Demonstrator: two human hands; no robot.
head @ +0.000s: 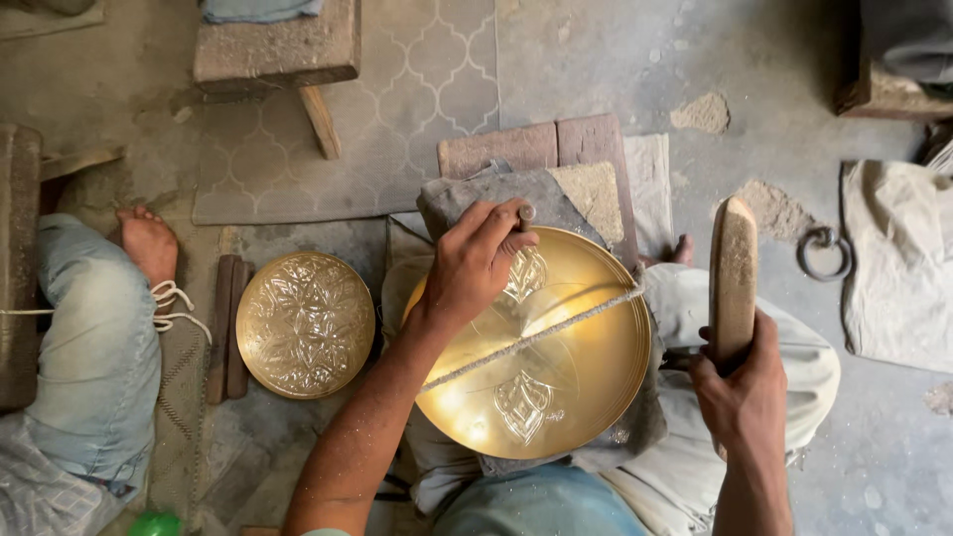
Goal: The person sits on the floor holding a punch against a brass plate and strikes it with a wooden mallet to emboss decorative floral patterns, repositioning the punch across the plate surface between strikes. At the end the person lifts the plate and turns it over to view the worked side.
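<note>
A round, shallow brass plate (541,347) fills the middle of the view, polished bright gold, with two engraved leaf-shaped medallions, one near the upper rim and one toward the lower part. A rough grey cord (536,337) stretches across its face, slanting from lower left up to the right rim. The plate rests on a grey cloth pad (496,199) over the seated person's lap, its face tilted up toward the camera.

The left hand (476,263) sits on the plate's upper left edge, fingers curled tight round a small dark metal punch (526,213), whose tip is set at the upper medallion; the punch stands roughly upright. The right hand (745,382) hovers just off the plate's right rim, clenched round a worn wooden mallet (735,278), its long axis running nearly vertical in the frame, blunt end pointing away from the person.

To the left, on the floor, lies a second round brass plate covered in floral engraving (306,325), well apart from both hands, beside another person's bare foot (147,243).
</note>
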